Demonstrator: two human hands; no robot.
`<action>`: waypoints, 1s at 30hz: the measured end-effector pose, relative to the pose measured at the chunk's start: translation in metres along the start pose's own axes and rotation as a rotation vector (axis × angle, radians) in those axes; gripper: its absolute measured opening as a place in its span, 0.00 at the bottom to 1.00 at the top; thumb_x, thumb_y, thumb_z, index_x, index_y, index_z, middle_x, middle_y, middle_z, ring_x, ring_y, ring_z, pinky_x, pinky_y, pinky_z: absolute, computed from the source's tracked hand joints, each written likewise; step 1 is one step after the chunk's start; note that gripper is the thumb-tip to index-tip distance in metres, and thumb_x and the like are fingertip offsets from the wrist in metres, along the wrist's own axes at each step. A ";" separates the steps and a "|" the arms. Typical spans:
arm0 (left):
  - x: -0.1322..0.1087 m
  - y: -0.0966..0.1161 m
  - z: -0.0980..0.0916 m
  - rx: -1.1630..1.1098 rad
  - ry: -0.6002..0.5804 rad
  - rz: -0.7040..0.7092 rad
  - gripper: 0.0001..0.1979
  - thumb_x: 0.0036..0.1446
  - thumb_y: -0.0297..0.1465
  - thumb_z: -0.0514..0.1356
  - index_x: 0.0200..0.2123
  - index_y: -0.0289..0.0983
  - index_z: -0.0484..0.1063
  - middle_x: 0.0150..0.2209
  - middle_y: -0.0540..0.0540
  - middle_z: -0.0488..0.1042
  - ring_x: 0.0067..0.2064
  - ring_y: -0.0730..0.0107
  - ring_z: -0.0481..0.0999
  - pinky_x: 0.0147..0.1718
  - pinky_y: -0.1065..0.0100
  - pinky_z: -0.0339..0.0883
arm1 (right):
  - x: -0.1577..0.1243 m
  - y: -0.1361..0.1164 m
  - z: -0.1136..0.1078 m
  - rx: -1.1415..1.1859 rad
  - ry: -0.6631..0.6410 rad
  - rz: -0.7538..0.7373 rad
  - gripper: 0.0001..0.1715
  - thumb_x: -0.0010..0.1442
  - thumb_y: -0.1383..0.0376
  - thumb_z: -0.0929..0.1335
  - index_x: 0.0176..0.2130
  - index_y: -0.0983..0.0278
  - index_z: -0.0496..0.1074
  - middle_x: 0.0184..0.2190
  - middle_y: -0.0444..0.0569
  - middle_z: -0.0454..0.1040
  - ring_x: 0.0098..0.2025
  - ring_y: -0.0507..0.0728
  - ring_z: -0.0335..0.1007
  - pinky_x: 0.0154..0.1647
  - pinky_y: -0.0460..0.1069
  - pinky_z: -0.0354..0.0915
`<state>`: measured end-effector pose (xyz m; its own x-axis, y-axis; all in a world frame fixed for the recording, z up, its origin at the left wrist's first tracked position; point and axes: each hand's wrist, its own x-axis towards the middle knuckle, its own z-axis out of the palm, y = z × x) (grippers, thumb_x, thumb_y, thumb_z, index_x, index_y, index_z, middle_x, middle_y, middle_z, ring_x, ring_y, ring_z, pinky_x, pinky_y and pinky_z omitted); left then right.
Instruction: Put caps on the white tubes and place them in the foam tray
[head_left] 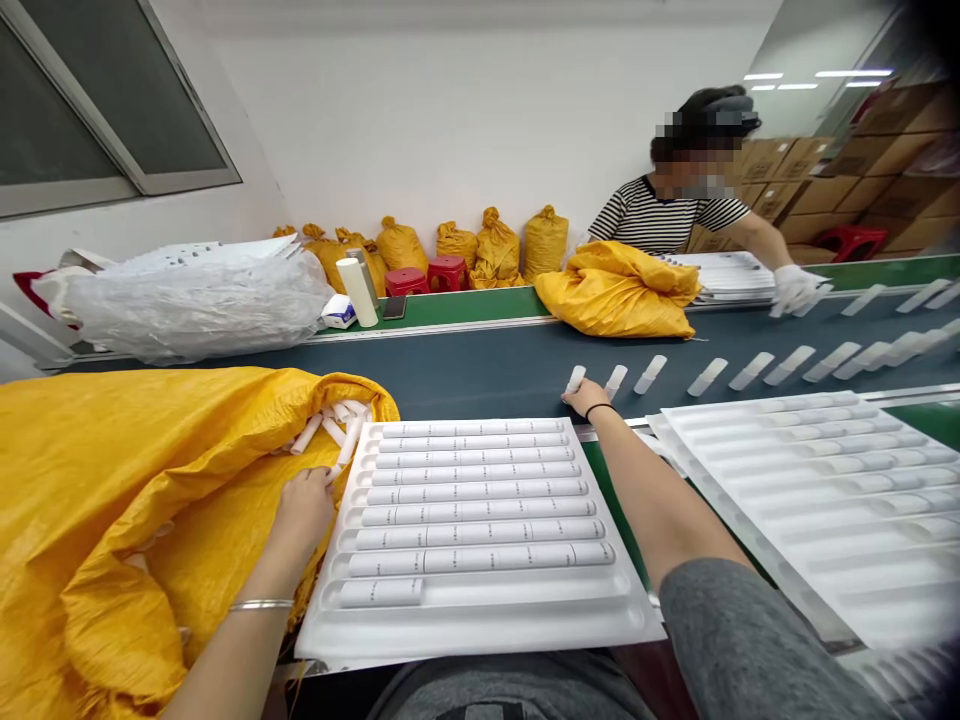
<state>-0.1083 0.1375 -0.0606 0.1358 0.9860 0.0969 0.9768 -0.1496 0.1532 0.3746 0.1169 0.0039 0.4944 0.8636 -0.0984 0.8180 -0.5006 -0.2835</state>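
Observation:
A white moulded tray (pixel 480 610) lies in front of me, most of its grooves filled with white tubes (pixel 472 500). My left hand (pixel 304 505) rests at the mouth of a big yellow sack (pixel 97 500) holding loose white tubes (pixel 330 425); its fingers curl down and what they hold is hidden. My right hand (pixel 585 397) reaches onto the dark conveyor belt (pixel 480 365), fingers closed on a white tube (pixel 574 379) standing there. A row of white tubes (pixel 780 365) runs along the belt to the right.
A second white tray (pixel 825 490) with tubes lies at my right. Across the belt a person in a striped shirt (pixel 660 215) with a white glove (pixel 795 290) works beside another yellow sack (pixel 615 290) and trays. Plastic bags, a roll, red stools and yellow sacks line the far side.

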 end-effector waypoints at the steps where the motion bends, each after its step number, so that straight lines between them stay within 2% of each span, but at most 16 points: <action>1: 0.003 -0.002 0.000 -0.001 -0.026 -0.007 0.15 0.53 0.26 0.51 0.41 0.29 0.72 0.39 0.33 0.74 0.43 0.50 0.73 0.44 0.55 0.64 | 0.005 0.005 0.000 -0.008 -0.034 0.024 0.17 0.63 0.61 0.66 0.49 0.67 0.68 0.46 0.51 0.71 0.43 0.56 0.70 0.44 0.55 0.69; 3: 0.004 -0.008 -0.002 -0.016 -0.074 -0.035 0.11 0.51 0.28 0.53 0.35 0.31 0.74 0.33 0.34 0.75 0.37 0.50 0.74 0.38 0.57 0.65 | 0.006 0.012 -0.001 -0.024 -0.076 0.052 0.17 0.63 0.60 0.66 0.48 0.67 0.68 0.45 0.51 0.71 0.42 0.55 0.71 0.43 0.54 0.69; 5: 0.001 -0.015 -0.008 -0.049 -0.120 -0.062 0.08 0.49 0.28 0.55 0.29 0.32 0.74 0.27 0.37 0.74 0.31 0.52 0.74 0.31 0.59 0.65 | -0.007 0.016 -0.006 -0.037 -0.082 0.052 0.18 0.62 0.59 0.66 0.47 0.71 0.68 0.43 0.55 0.72 0.41 0.56 0.71 0.41 0.53 0.68; 8: -0.008 -0.023 -0.022 -0.115 -0.122 -0.078 0.06 0.46 0.28 0.57 0.26 0.33 0.73 0.23 0.39 0.73 0.27 0.54 0.72 0.28 0.60 0.65 | -0.055 0.024 -0.013 -0.021 -0.075 -0.048 0.19 0.62 0.59 0.64 0.42 0.73 0.70 0.39 0.60 0.73 0.39 0.58 0.71 0.38 0.51 0.65; 9: -0.012 -0.021 -0.027 -0.143 -0.092 -0.069 0.07 0.46 0.29 0.57 0.27 0.33 0.73 0.25 0.39 0.74 0.29 0.53 0.73 0.31 0.59 0.65 | -0.079 0.028 -0.011 -0.009 -0.096 -0.115 0.16 0.62 0.59 0.63 0.40 0.70 0.71 0.37 0.56 0.74 0.37 0.57 0.71 0.36 0.49 0.64; 10: -0.017 -0.017 -0.031 -0.175 -0.054 -0.050 0.08 0.48 0.29 0.57 0.30 0.33 0.74 0.29 0.38 0.75 0.33 0.52 0.74 0.35 0.57 0.66 | -0.103 0.032 -0.007 0.015 -0.159 -0.231 0.12 0.61 0.60 0.64 0.35 0.65 0.72 0.33 0.51 0.75 0.34 0.55 0.71 0.34 0.48 0.64; 12: -0.026 -0.001 -0.039 -0.254 0.034 0.015 0.12 0.53 0.32 0.55 0.39 0.34 0.72 0.40 0.38 0.75 0.44 0.54 0.73 0.45 0.58 0.65 | -0.152 0.041 0.010 0.009 -0.340 -0.566 0.07 0.57 0.64 0.66 0.28 0.62 0.72 0.28 0.48 0.74 0.30 0.56 0.71 0.29 0.48 0.63; 13: -0.030 0.010 -0.041 -0.291 0.069 0.052 0.13 0.55 0.34 0.55 0.42 0.35 0.71 0.44 0.39 0.74 0.48 0.57 0.71 0.49 0.60 0.63 | -0.173 0.046 0.021 -0.053 -0.320 -0.626 0.03 0.53 0.68 0.68 0.29 0.62 0.72 0.28 0.48 0.75 0.31 0.57 0.72 0.30 0.48 0.64; 16: -0.041 0.050 -0.044 -0.509 0.147 0.165 0.13 0.58 0.37 0.56 0.43 0.37 0.69 0.47 0.42 0.72 0.50 0.63 0.70 0.51 0.63 0.63 | -0.211 0.056 0.053 -0.302 -0.119 -0.640 0.15 0.45 0.80 0.66 0.31 0.64 0.72 0.31 0.52 0.74 0.30 0.60 0.72 0.29 0.51 0.65; 18: -0.049 0.074 -0.044 -0.815 0.178 0.242 0.11 0.56 0.35 0.59 0.41 0.37 0.69 0.45 0.42 0.72 0.49 0.64 0.71 0.51 0.62 0.65 | -0.215 0.060 0.063 -0.339 -0.030 -0.666 0.18 0.45 0.81 0.64 0.32 0.64 0.72 0.33 0.53 0.73 0.31 0.60 0.72 0.31 0.52 0.66; 20: -0.058 0.095 -0.045 -1.149 0.165 0.268 0.10 0.53 0.32 0.63 0.38 0.37 0.68 0.43 0.43 0.72 0.49 0.65 0.72 0.50 0.62 0.66 | -0.210 0.062 0.059 -0.284 -0.003 -0.695 0.15 0.46 0.79 0.64 0.32 0.64 0.70 0.33 0.53 0.72 0.33 0.60 0.71 0.34 0.54 0.67; 23: -0.071 0.118 -0.047 -1.586 0.046 0.136 0.16 0.50 0.31 0.66 0.41 0.40 0.64 0.41 0.47 0.74 0.45 0.69 0.74 0.45 0.64 0.69 | -0.202 0.056 0.036 -0.118 -0.019 -0.623 0.05 0.51 0.71 0.65 0.32 0.63 0.67 0.28 0.49 0.70 0.29 0.59 0.69 0.30 0.54 0.66; 25: -0.080 0.132 -0.049 -1.835 -0.087 -0.017 0.25 0.49 0.33 0.67 0.48 0.44 0.60 0.40 0.49 0.74 0.43 0.72 0.75 0.42 0.66 0.71 | -0.203 0.044 0.022 0.107 -0.057 -0.584 0.06 0.56 0.66 0.64 0.37 0.63 0.67 0.29 0.49 0.71 0.30 0.58 0.69 0.30 0.52 0.67; 27: -0.088 0.145 -0.051 -1.978 -0.230 -0.135 0.32 0.46 0.33 0.69 0.52 0.46 0.57 0.39 0.51 0.74 0.40 0.74 0.76 0.41 0.69 0.71 | -0.207 0.024 0.017 0.422 -0.106 -0.586 0.11 0.61 0.63 0.63 0.44 0.62 0.67 0.36 0.50 0.73 0.35 0.56 0.72 0.34 0.51 0.69; 28: -0.091 0.151 -0.052 -2.009 -0.288 -0.168 0.32 0.45 0.33 0.70 0.51 0.45 0.59 0.38 0.51 0.75 0.40 0.75 0.76 0.40 0.70 0.71 | -0.210 0.013 0.017 0.582 -0.130 -0.590 0.13 0.62 0.62 0.62 0.46 0.62 0.67 0.39 0.50 0.73 0.36 0.55 0.72 0.35 0.50 0.70; 30: -0.097 0.160 -0.050 -2.014 -0.343 -0.198 0.26 0.43 0.33 0.71 0.45 0.42 0.64 0.38 0.51 0.75 0.39 0.76 0.76 0.41 0.71 0.71 | -0.212 -0.009 0.021 0.829 -0.183 -0.598 0.15 0.65 0.60 0.61 0.48 0.62 0.67 0.35 0.49 0.73 0.32 0.53 0.72 0.33 0.48 0.71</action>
<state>0.0268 0.0142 0.0041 0.3269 0.9302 -0.1668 -0.5081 0.3218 0.7989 0.2563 -0.0608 0.0070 -0.0340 0.9880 0.1507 0.4216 0.1509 -0.8941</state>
